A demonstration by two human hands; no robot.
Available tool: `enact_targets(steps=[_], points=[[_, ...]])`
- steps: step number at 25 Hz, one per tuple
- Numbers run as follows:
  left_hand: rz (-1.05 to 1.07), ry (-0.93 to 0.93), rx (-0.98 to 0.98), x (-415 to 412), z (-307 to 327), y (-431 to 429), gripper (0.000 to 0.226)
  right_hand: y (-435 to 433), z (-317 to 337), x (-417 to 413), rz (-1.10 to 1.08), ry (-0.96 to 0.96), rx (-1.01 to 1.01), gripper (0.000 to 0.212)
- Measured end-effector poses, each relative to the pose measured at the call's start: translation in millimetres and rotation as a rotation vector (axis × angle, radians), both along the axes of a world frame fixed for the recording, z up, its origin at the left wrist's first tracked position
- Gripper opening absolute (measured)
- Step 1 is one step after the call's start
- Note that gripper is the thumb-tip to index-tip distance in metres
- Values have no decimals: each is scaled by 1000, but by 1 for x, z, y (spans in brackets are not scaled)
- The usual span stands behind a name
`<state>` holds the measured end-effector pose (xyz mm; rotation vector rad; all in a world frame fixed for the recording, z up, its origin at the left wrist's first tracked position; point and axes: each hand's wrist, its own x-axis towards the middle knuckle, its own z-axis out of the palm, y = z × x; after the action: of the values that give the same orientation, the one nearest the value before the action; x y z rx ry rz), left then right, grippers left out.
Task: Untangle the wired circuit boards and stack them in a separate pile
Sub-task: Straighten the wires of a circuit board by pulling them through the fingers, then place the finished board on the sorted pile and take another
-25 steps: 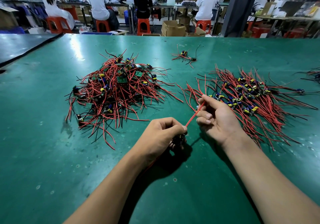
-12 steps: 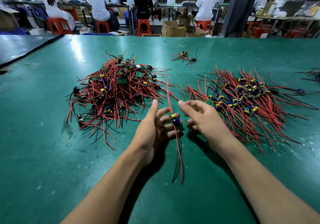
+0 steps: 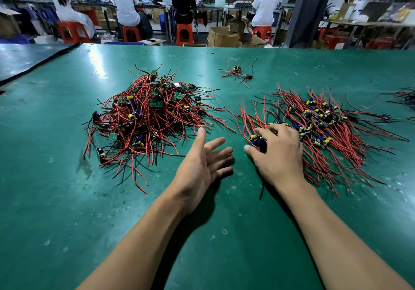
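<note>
The right hand (image 3: 277, 152) grasps a blue-and-yellow circuit board (image 3: 258, 140) at the combed red-wire pile (image 3: 325, 132), centre right; the left hand (image 3: 202, 166) is released, empty

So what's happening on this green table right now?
A person is sorting wired circuit boards. The right hand presses a board onto the near-left edge of the combed-out pile, fingers curled over it. The left hand hangs open and empty beside the tangled heap. A few stray boards lie further back.
</note>
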<state>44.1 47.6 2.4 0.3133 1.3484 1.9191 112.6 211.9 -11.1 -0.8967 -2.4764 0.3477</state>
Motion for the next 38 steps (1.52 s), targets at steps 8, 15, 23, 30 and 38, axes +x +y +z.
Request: enact_targets(steps=[8,15,23,30,38], points=[[-9,18,-5,-2,-1,0,70,10,-2,2,27,-46,2,47],[-8,13,-13,-4,-2,2,71,8,6,2,42,122,2,28],[-33,10,5,-7,-4,0,72,7,-3,2,-70,-70,56,63],[-21,-15,19,-8,-1,-1,70,1,-2,-4,-87,-134,69,57],[-33,-55,26,-10,4,-4,72,25,9,-7,-50,67,126,41]])
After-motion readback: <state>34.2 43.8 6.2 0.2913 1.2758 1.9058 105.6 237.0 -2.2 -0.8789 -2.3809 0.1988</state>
